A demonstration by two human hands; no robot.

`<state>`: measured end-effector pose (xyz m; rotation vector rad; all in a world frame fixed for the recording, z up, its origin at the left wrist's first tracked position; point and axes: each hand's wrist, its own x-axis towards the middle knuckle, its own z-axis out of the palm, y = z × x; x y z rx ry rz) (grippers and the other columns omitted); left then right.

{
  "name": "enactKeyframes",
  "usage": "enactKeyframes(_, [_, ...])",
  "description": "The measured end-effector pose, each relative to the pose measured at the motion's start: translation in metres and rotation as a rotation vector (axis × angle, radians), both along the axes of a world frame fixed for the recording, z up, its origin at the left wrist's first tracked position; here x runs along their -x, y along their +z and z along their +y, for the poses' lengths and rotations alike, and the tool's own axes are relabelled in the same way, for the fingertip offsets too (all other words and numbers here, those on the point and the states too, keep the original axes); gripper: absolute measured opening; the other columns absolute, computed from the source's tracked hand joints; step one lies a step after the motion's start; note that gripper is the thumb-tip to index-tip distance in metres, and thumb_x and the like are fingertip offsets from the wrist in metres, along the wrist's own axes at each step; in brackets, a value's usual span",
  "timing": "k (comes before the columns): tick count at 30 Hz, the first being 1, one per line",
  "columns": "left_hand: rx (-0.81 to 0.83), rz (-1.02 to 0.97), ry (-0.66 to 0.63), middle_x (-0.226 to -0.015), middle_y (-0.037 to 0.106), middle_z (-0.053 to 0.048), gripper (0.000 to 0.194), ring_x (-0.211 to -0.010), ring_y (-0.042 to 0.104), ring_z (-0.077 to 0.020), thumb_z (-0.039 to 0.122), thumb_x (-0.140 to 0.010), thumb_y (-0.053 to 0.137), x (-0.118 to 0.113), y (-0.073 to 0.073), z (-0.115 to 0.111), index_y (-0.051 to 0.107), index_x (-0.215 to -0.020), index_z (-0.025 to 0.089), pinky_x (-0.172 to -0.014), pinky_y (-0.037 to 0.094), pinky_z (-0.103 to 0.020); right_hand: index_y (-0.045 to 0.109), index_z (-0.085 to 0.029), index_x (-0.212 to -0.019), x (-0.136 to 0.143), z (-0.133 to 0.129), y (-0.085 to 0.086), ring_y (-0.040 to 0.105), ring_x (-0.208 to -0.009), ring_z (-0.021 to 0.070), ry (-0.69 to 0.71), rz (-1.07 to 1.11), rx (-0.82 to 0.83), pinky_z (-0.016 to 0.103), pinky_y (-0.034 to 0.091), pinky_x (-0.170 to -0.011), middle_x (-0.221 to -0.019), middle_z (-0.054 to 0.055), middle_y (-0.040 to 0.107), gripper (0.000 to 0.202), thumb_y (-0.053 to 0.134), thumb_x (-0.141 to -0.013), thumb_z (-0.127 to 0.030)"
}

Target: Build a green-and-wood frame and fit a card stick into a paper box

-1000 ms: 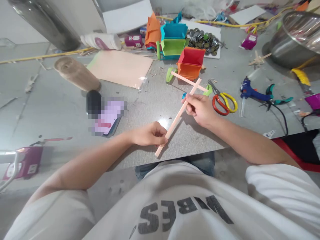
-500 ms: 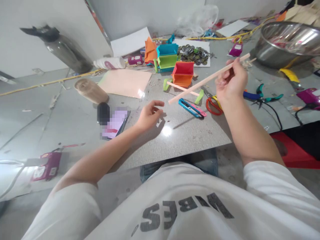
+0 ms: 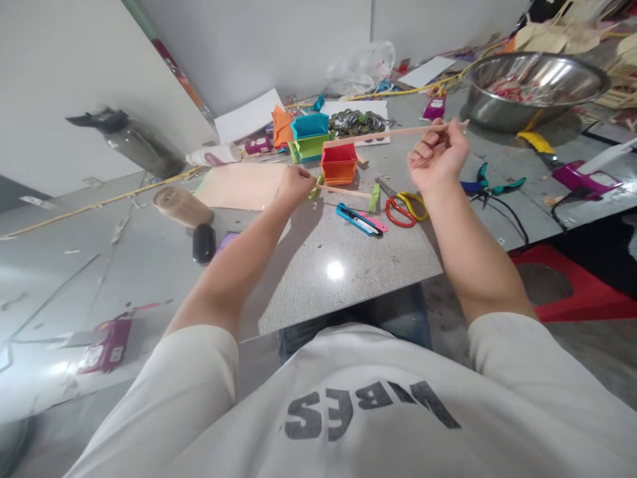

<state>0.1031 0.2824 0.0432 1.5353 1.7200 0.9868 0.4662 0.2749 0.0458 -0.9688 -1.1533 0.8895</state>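
My right hand [image 3: 440,154] is closed on a long pale strip [image 3: 383,134], raised above the table and pointing left over the red-orange paper box [image 3: 339,164]. At the right edge of the peach sheet [image 3: 239,186], my left hand [image 3: 298,184] has its fingers bent at the green-ended left end of a thin pale strip [image 3: 346,191]; its fingertips are partly hidden. The blue and green paper boxes [image 3: 310,136] stand behind. In front of the thin strip lie a blue cutter [image 3: 359,219] and scissors [image 3: 401,211].
A metal bowl [image 3: 532,89] stands at the back right, near pliers [image 3: 492,186]. Coin-like discs [image 3: 359,123] lie at the back. To the left are a dark bottle [image 3: 137,143], a wooden cylinder [image 3: 182,206] and a phone partly under my forearm.
My left hand has moved forward to the thin strip's left end. The long strip in my right hand has swung to a flatter angle, its left end farther back. The camera view has shifted.
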Motion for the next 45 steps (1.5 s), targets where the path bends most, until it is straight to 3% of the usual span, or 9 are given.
enactKeyframes(6, [-0.007, -0.116, 0.111, -0.074, 0.064, 0.005, 0.025, -0.071, 0.074, -0.0185, 0.013, -0.084, 0.073, 0.04, -0.004, -0.069, 0.057, -0.097, 0.028, -0.075, 0.066, -0.032, 0.057, -0.042, -0.077, 0.004, -0.016, 0.01, 0.021, -0.075, 0.0219, 0.221, 0.065, -0.144, 0.042, 0.027, -0.074, -0.058, -0.008, 0.021, 0.069, 0.08, -0.072, -0.106])
enactKeyframes(12, [-0.032, -0.299, 0.085, -0.086, 0.073, 0.005, 0.038, -0.089, 0.086, -0.0193, 0.025, -0.083, 0.082, 0.099, -0.024, -0.184, 0.059, -0.113, 0.03, -0.084, 0.074, -0.033, 0.05, -0.037, -0.091, 0.034, -0.058, 0.048, 0.038, -0.067, 0.017, -0.036, 0.178, 0.038, 0.038, 0.033, -0.068, -0.069, -0.008, 0.046, 0.037, 0.081, -0.085, -0.055])
enactKeyframes(17, [0.223, -0.246, -0.092, -0.097, 0.081, 0.002, 0.052, -0.079, 0.082, -0.0197, 0.036, -0.077, 0.092, 0.129, -0.028, -0.237, 0.065, -0.122, 0.03, -0.065, 0.065, -0.03, 0.053, -0.033, -0.075, 0.031, -0.124, 0.029, 0.049, -0.054, 0.0171, -0.042, -0.039, -0.266, 0.036, 0.033, -0.055, -0.062, -0.003, 0.052, 0.054, 0.095, -0.067, -0.066])
enactKeyframes(20, [0.282, -0.172, -0.172, -0.1, 0.087, -0.003, 0.055, -0.078, 0.077, -0.0198, 0.041, -0.073, 0.096, 0.137, -0.024, -0.242, 0.072, -0.12, 0.027, -0.072, 0.064, -0.034, 0.052, -0.031, -0.058, 0.026, -0.189, 0.007, 0.038, -0.041, 0.0164, -0.191, -0.082, -0.303, 0.037, 0.028, -0.044, -0.051, 0.001, 0.052, 0.073, 0.099, -0.055, -0.086])
enactKeyframes(25, [0.252, -0.057, -0.241, -0.093, 0.082, -0.004, 0.042, -0.07, 0.06, -0.0176, 0.047, -0.074, 0.093, 0.146, -0.019, -0.241, 0.077, -0.107, 0.027, -0.072, 0.054, -0.037, 0.053, -0.032, -0.042, 0.005, -0.277, -0.021, 0.03, -0.03, 0.0164, -0.498, -0.034, -0.124, 0.038, 0.019, -0.042, -0.037, 0.006, 0.04, 0.067, 0.103, -0.044, -0.078])
enactKeyframes(31, [0.267, 0.248, -0.313, -0.095, 0.08, -0.003, 0.047, -0.086, 0.072, -0.0237, 0.052, -0.073, 0.094, 0.161, 0.003, -0.228, 0.08, -0.11, 0.026, -0.081, 0.06, -0.039, 0.057, -0.032, -0.039, -0.016, -0.316, -0.043, 0.034, -0.025, 0.022, -0.347, -0.163, 0.074, 0.041, 0.026, -0.038, -0.035, 0.007, 0.04, 0.079, 0.107, -0.027, -0.092])
enactKeyframes(36, [0.315, 0.298, -0.293, -0.091, 0.083, -0.003, 0.037, -0.088, 0.076, -0.0233, 0.047, -0.077, 0.097, 0.147, 0.012, -0.215, 0.082, -0.102, 0.024, -0.085, 0.063, -0.037, 0.076, -0.033, -0.053, 0.017, -0.319, -0.057, 0.048, -0.034, 0.0241, -0.264, -0.178, 0.061, 0.042, 0.036, -0.041, -0.048, 0.009, 0.061, 0.064, 0.111, -0.05, -0.086])
enactKeyframes(40, [0.327, 0.268, -0.254, -0.089, 0.081, -0.002, 0.035, -0.091, 0.08, -0.0256, 0.038, -0.076, 0.097, 0.137, 0.004, -0.21, 0.083, -0.105, 0.024, -0.093, 0.066, -0.039, 0.094, -0.036, -0.083, 0.061, -0.321, -0.057, 0.077, -0.06, 0.0294, -0.179, -0.384, 0.002, 0.045, 0.06, -0.055, -0.076, 0.008, 0.085, 0.012, 0.105, -0.083, -0.04])
enactKeyframes(45, [0.225, 0.29, -0.23, -0.099, 0.084, -0.004, 0.053, -0.087, 0.08, -0.0267, 0.039, -0.072, 0.102, 0.143, -0.013, -0.205, 0.082, -0.12, 0.027, -0.083, 0.066, -0.039, 0.093, -0.042, -0.093, 0.101, -0.307, -0.061, 0.081, -0.074, 0.0302, -0.071, -0.556, -0.172, 0.054, 0.069, -0.078, -0.085, 0.002, 0.088, 0.013, 0.093, -0.097, -0.03])
